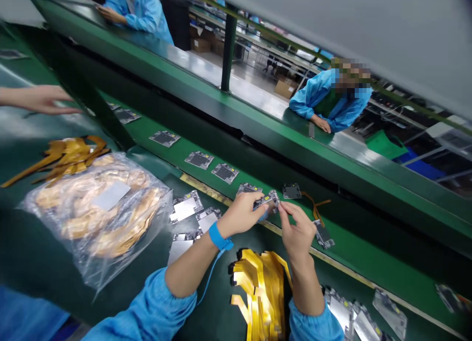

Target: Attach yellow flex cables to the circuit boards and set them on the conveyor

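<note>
My left hand is closed around a small grey circuit board, held just above the green conveyor belt. A blue wrist strap circles that wrist. My right hand pinches at the right end of the same board with thumb and fingertip. Under my forearms lies a pile of yellow flex cables. Just beyond the held board sits another board with an orange flex cable attached.
Several boards ride the belt, such as one. Metal plates lie by my left arm and more plates at right. A clear bag of cables rests at left. Another person's hand reaches in; a worker leans opposite.
</note>
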`<state>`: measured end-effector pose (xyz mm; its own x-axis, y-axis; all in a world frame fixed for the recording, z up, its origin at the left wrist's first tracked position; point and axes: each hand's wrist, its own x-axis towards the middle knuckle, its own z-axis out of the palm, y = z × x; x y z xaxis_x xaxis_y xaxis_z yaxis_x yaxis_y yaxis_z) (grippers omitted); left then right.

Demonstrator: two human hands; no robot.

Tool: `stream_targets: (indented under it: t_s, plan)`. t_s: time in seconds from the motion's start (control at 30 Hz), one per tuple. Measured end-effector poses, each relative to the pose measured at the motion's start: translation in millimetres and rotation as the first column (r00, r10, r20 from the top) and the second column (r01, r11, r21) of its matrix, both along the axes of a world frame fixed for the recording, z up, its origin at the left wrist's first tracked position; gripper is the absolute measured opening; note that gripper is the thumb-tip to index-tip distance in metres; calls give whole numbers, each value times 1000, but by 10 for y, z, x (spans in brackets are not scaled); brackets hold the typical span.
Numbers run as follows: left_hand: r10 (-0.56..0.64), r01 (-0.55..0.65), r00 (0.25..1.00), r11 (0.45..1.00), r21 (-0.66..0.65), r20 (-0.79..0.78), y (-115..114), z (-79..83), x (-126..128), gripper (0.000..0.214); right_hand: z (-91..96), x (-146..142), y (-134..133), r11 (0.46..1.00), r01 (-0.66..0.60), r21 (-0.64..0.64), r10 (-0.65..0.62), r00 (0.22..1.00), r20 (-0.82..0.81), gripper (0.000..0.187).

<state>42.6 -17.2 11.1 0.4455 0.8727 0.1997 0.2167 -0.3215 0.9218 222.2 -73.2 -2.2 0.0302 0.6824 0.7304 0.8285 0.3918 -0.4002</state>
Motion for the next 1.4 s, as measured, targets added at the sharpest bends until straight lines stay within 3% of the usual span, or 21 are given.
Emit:
stream_targets:
  t_s: [0.33, 0.53, 0.73, 0.9, 1.0, 1.1, 1.17, 1.23, 1.3, 1.33, 1.4]
  plan:
    - [48, -45, 995, 998, 45, -86, -66, -27, 84, 18, 13, 26, -3, 999, 42, -14, -41, 999, 29, 12]
    - [65, -61, 994, 997, -48, 92, -45, -27, 97, 15, -42, -23, -32, 999, 22, 30, -26, 990, 138, 16]
    - [191, -158, 948, 977, -146, 254, -24, 10, 75, 10, 53, 29, -143, 987, 26, -157, 17, 963, 268, 31]
    - [225, -194, 934, 971, -137, 278, -30, 2, 90, 7, 135, 61, -196, 913, -19, -407, 127, 962, 240, 51]
    - [260, -243, 932, 965, -98, 252, -16, -23, 101, 8, 154, 5, -202, 926, 50, -373, 85, 938, 337, 57]
    - [347, -339, 902, 938, -75, 258, 26, -31, 76, 4, 168, -37, -213, 934, 20, -357, 114, 929, 352, 48]
    - [412, -403, 871, 911, -92, 269, 62, -29, 40, 1, 167, -35, -220, 874, -68, -481, 234, 927, 294, 32]
    - [460, -439, 842, 888, -135, 282, 97, -32, -1, 5, 144, -27, -218, 719, -150, -679, 384, 900, 208, 19]
    - [488, -449, 817, 873, -191, 309, 127, -46, -35, 11, 90, -32, -199, 538, -174, -825, 481, 867, 132, 21]
    - [499, -449, 802, 866, -220, 329, 140, -55, -49, 14, 51, -41, -184, 477, -167, -863, 502, 857, 112, 23]
    - [504, -426, 780, 862, -274, 372, 162, -75, -70, 17, -39, -65, -151, 408, -153, -900, 522, 848, 93, 24]
